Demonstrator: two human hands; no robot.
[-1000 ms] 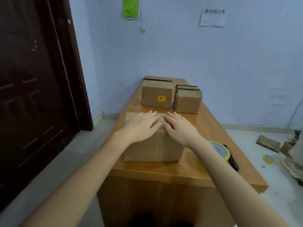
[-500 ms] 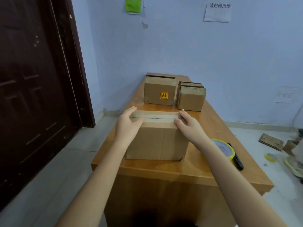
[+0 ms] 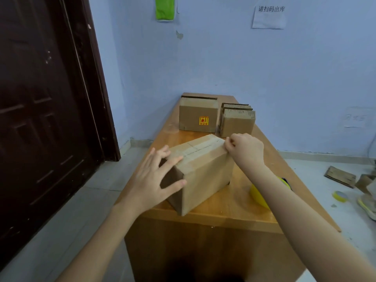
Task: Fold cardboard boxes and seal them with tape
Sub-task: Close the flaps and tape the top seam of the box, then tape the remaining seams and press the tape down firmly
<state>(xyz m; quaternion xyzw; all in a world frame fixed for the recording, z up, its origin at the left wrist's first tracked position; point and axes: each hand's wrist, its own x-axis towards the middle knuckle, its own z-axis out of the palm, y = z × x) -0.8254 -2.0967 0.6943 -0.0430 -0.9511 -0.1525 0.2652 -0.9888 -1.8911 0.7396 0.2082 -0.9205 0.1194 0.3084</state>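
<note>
Now, seen from the head camera, the taped brown cardboard box [image 3: 205,169] sits skewed on the wooden table [image 3: 223,212], the left hand [image 3: 154,180] spread flat against its near end while the right hand [image 3: 245,149] pinches its far top corner.

Walls: pale blue-violet paint [image 3: 264,64], meeting in a corner at about 11 o'clock; a chipped patch [image 3: 179,35] near the top.
Door: dark brown panelled door [image 3: 40,110] at 9 o'clock, closed in its dark frame.
Wall items: green hanging item [image 3: 164,8] at 12 o'clock; white paper notice [image 3: 269,16] with printed characters at 1 o'clock; a fainter sheet [image 3: 355,117] at 3 o'clock.
Floor: light grey tiles [image 3: 67,218], with a pale skirting strip [image 3: 325,156] along the wall.
Furniture: orange-brown wooden table [image 3: 230,212] running from 6 o'clock toward the corner.
Light: soft and even.
</note>
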